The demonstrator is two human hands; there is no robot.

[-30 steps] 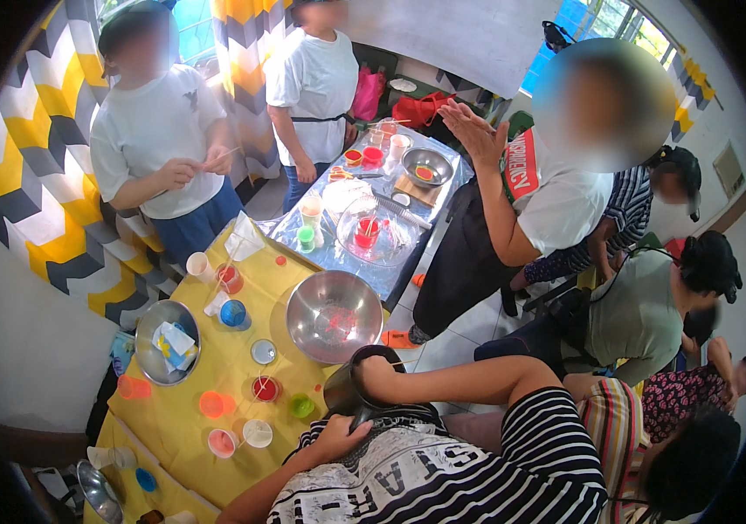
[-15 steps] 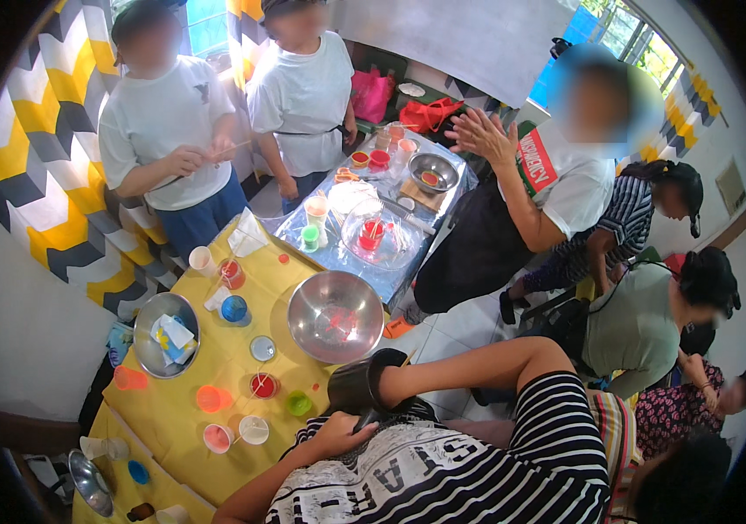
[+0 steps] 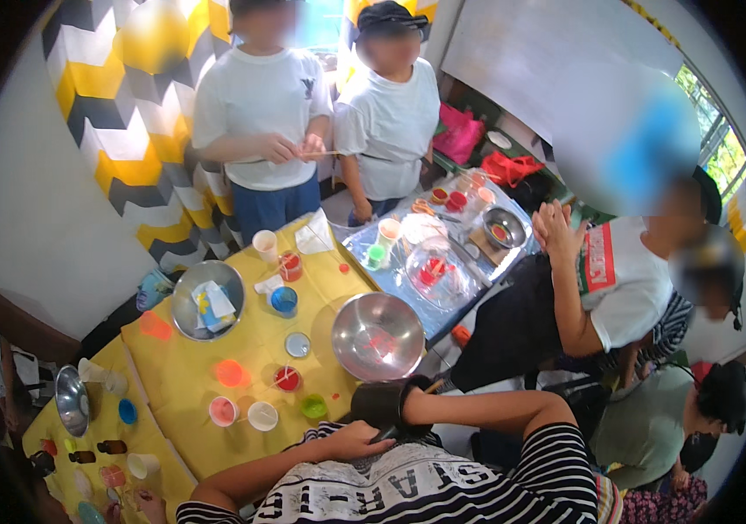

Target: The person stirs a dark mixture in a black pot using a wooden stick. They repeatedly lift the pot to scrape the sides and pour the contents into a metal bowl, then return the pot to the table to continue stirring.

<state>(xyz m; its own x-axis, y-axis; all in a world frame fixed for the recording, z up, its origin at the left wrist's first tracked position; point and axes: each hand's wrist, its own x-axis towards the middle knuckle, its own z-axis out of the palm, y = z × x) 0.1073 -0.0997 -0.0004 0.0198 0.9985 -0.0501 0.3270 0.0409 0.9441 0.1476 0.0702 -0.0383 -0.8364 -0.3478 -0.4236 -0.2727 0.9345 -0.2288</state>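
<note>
A black pot (image 3: 376, 405) is tilted on its side close to my body, at the near edge of the yellow-covered table (image 3: 183, 375). My left hand (image 3: 354, 440) is closed around the pot's dark handle (image 3: 383, 434). My right hand (image 3: 413, 409) reaches into the pot's mouth; its fingers are hidden inside. A thin wooden stick (image 3: 433, 385) juts out beside the rim. Just beyond the pot stands a large steel bowl (image 3: 357, 351) with a reddish residue at its bottom. A green cup (image 3: 313, 405) is to the left of the pot.
Several cups stand leftward, including a red-filled cup (image 3: 287, 378), an orange cup (image 3: 230, 374) and a blue cup (image 3: 284, 300). Another steel bowl (image 3: 183, 301) holds papers. A foil-covered table (image 3: 382, 269) adjoins ahead. A person in a black apron (image 3: 500, 323) stands at right; two others stand beyond.
My view has swung left, so the tables appear farther right and more of the left end shows. Both hands stay at the pot. The aproned person's hands have come together.
</note>
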